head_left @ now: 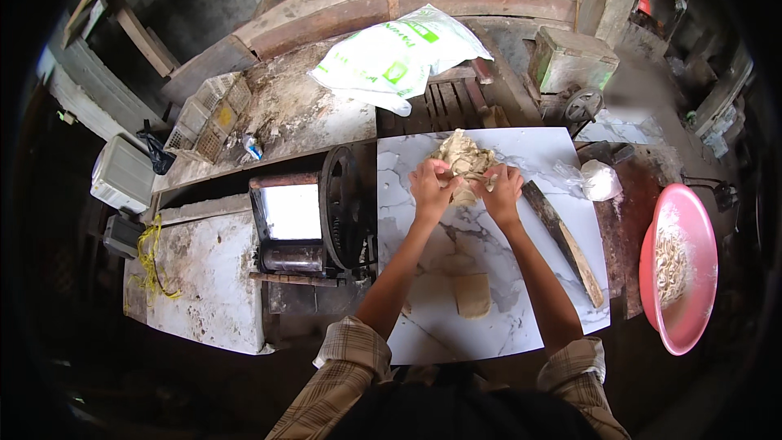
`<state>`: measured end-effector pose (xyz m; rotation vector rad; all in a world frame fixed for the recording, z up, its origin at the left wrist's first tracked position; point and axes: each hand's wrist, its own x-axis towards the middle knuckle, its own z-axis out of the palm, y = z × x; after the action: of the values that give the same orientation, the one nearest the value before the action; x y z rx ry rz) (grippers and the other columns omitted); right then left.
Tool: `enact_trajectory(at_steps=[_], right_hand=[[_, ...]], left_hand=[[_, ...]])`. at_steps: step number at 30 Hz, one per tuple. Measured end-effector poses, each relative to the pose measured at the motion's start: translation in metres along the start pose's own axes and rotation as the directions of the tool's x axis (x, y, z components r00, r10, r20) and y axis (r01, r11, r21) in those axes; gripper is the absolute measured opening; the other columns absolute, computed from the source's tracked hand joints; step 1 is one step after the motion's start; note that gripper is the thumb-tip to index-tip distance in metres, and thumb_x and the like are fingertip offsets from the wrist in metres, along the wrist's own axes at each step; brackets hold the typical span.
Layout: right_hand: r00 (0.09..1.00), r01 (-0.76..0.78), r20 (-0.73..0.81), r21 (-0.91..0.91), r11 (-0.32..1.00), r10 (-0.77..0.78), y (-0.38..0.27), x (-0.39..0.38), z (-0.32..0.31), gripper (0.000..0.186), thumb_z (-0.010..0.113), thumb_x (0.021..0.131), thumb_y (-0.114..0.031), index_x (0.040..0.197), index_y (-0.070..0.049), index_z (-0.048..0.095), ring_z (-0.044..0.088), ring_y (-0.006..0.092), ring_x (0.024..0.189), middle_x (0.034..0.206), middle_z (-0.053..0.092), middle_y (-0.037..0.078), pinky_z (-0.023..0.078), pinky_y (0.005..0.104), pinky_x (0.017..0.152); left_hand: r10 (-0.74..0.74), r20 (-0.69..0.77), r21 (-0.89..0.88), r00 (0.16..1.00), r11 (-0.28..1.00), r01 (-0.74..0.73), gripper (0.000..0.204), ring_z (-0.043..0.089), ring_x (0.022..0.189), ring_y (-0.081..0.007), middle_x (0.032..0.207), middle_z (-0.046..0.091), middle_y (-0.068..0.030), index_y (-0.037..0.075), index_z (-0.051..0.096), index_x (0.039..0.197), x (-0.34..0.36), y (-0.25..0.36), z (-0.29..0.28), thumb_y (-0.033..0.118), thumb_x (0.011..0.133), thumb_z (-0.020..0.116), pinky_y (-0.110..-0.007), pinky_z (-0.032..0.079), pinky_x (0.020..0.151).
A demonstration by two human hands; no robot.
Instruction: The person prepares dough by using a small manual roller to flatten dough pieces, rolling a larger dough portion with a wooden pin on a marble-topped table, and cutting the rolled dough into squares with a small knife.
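Note:
A pale, lumpy mass of dough (466,155) lies toward the far side of the marble-patterned board (521,310). My left hand (432,188) is at its near left edge, with thumb and fingers closed on the dough. My right hand (500,191) pinches the near right edge, thumb toward the left hand. A small flap of dough hangs between both hands. Nearer to me on the board lies a flat tan piece (472,296) with rounded corners; its material is unclear. To the right of my right forearm rests a long wooden stick (564,243), dark at its far end.
Left of the board stands a roller machine (289,216) with a large dark wheel (338,208). A pink basin (707,277) with floury strips sits at right, near a clear bag of white powder (601,181). Behind are a white-green sack (383,65) and a plastic crate (213,114).

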<state>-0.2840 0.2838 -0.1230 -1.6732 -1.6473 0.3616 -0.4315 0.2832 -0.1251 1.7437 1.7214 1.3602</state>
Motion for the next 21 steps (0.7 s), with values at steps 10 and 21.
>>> enact_trajectory(at_steps=[10, 21], right_hand=[[0.945, 0.207, 0.303, -0.268, 0.941, -0.122, 0.031, -0.113, -0.129, 0.042, 0.068, 0.078, -0.018, 0.112, -0.005, 0.049, 0.046, 0.0342, 0.101, 0.107, 0.045, 0.016, 0.04, 0.0445, 0.083], [0.828, 0.413, 0.45, -0.086, 0.907, -0.334, 0.09, -0.144, -0.153, 0.041, 0.06, 0.078, -0.004, 0.115, 0.002, 0.041, 0.048, 0.0379, 0.102, 0.108, 0.044, 0.021, 0.043, 0.045, 0.086]], left_hand=[[0.219, 0.272, 0.082, 0.937, 0.965, -0.25, 0.053, 0.035, 0.128, -0.0309, 0.129, 0.045, -0.0139, 0.005, 0.044, 0.127, -0.137, 0.039, -0.036, 0.026, 0.082, 0.063, -0.051, 0.027, 0.104], [-0.012, 0.252, 0.557, 0.968, 0.819, -0.135, 0.086, 0.021, 0.139, -0.0253, 0.148, 0.026, -0.0136, 0.0, 0.026, 0.141, -0.26, 0.114, -0.009, 0.05, 0.08, 0.058, -0.051, 0.018, 0.11]])
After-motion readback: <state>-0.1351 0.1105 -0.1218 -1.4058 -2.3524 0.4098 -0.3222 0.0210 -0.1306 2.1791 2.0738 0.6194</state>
